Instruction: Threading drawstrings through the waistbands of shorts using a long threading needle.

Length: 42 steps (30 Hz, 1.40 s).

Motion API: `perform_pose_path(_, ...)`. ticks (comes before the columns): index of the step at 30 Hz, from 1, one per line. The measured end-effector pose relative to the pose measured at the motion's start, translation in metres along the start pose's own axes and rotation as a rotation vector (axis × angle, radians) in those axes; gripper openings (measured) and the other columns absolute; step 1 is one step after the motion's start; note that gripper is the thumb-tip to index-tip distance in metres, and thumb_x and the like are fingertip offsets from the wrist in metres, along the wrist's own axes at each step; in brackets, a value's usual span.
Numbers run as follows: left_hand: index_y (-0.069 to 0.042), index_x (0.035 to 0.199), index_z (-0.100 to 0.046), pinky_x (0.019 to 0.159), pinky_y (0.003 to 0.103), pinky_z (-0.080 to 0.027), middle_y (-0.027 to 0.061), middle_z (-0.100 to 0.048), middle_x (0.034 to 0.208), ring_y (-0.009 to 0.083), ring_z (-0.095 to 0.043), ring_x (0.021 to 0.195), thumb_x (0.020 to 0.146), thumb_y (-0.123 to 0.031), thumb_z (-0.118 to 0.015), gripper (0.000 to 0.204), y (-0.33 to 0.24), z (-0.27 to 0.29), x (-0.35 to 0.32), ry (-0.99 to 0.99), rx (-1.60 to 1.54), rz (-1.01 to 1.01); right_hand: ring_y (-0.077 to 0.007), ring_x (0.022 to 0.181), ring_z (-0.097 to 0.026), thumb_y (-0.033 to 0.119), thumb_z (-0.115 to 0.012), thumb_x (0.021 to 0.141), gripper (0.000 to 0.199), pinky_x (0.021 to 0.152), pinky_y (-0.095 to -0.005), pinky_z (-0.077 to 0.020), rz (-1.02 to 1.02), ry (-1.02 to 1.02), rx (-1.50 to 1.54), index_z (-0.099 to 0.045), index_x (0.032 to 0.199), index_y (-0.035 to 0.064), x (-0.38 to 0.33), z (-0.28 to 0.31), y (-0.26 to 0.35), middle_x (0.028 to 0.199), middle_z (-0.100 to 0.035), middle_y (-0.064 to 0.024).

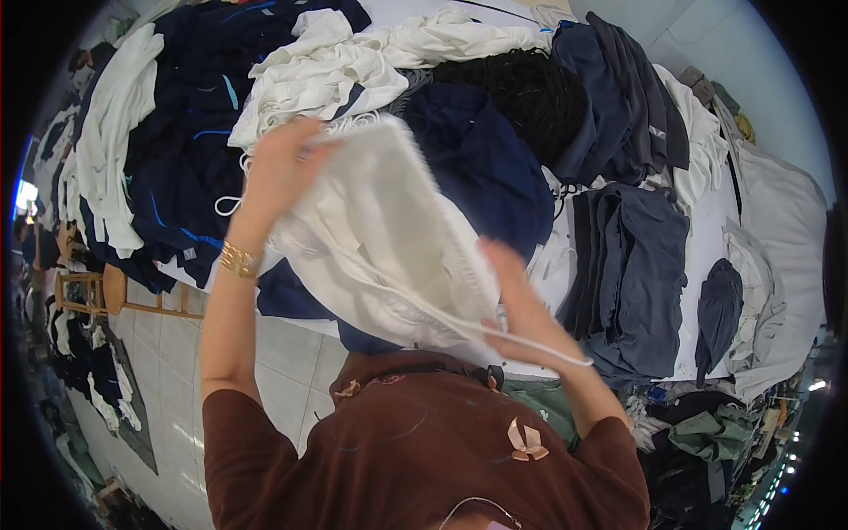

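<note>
White garment [353, 199] is stretching between both hands: the left hand [287, 163] is gripping its upper edge, while the right hand [521, 291] is meeting the opposite edge, too blurred to tell whether it is closing. Such wide spacing is probably keeping the opening spread. Beyond the grip, navy cloth [490, 159] is lying; right of it, folded grey garments [632, 274] are resting stacked.

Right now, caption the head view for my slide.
Left hand and right hand hold open a white drawstring garment beside folded dark-grey garments and a navy garment.
</note>
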State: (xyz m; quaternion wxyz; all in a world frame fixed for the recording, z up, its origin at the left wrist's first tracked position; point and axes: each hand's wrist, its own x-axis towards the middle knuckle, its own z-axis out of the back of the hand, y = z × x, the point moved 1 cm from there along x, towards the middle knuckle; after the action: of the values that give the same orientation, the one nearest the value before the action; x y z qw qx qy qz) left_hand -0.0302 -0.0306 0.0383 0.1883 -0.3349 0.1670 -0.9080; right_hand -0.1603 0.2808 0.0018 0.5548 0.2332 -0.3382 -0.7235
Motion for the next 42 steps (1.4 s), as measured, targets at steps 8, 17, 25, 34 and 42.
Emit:
perform_pose_path(8,-0.008,0.088,-0.058,0.070,0.040,-0.050,0.0106,-0.060,0.080,0.0303,-0.063,0.084,0.074,-0.020,-0.073,0.023,-0.108,-0.027,-0.030,0.376,-0.358,-0.248,-0.0143,0.056,-0.061,0.011,-0.080,0.076,0.013,0.051,-0.0247,-0.0444,0.221,-0.390,-0.029,-0.069,0.079,0.0031,0.040,0.065,0.040,0.068,-0.064,-0.0042)
perform_pose_path(17,0.000,0.098,-0.061,0.080,0.028,-0.049,0.0053,-0.064,0.092,0.0138,-0.062,0.089,0.078,-0.003,-0.071,0.022,-0.027,0.024,-0.056,0.705,-0.654,0.291,-0.0039,0.063,-0.053,0.004,-0.079,0.074,0.015,0.058,-0.0184,-0.0390,0.068,-0.605,0.089,-0.065,0.077,0.0018,0.006,0.129,0.025,0.071,-0.062,0.0007)
perform_pose_path(25,-0.002,0.135,-0.052,0.112,0.038,-0.032,0.0128,-0.057,0.135,0.0255,-0.049,0.130,0.076,-0.013,-0.076,0.065,-0.027,0.004,-0.024,0.638,-0.651,-0.028,-0.0039,0.065,-0.053,0.008,-0.077,0.078,0.014,0.059,-0.0187,-0.0396,0.000,-0.351,0.345,-0.065,0.081,0.0012,0.034,0.078,0.006,0.072,-0.062,0.0014)
perform_pose_path(34,0.002,0.082,-0.072,0.050,0.025,-0.037,0.0051,-0.060,0.059,0.0053,-0.043,0.054,0.082,-0.024,-0.076,0.026,-0.069,-0.010,-0.023,0.873,-0.554,0.042,-0.0039,0.067,-0.054,0.011,-0.075,0.082,0.016,0.060,-0.0190,-0.0399,-0.068,-0.326,0.281,-0.062,0.079,0.0023,0.026,0.087,-0.002,0.072,-0.061,0.0004)
perform_pose_path(42,0.000,0.084,-0.073,0.048,0.027,-0.038,0.0118,-0.063,0.060,0.0135,-0.044,0.048,0.079,-0.023,-0.077,0.024,-0.088,-0.033,-0.035,0.818,-0.659,-0.084,-0.0173,0.090,-0.064,0.012,-0.077,0.078,0.040,0.079,-0.0285,-0.0487,0.154,0.010,0.242,-0.062,0.114,0.0015,0.038,0.064,0.012,0.099,-0.067,-0.0077)
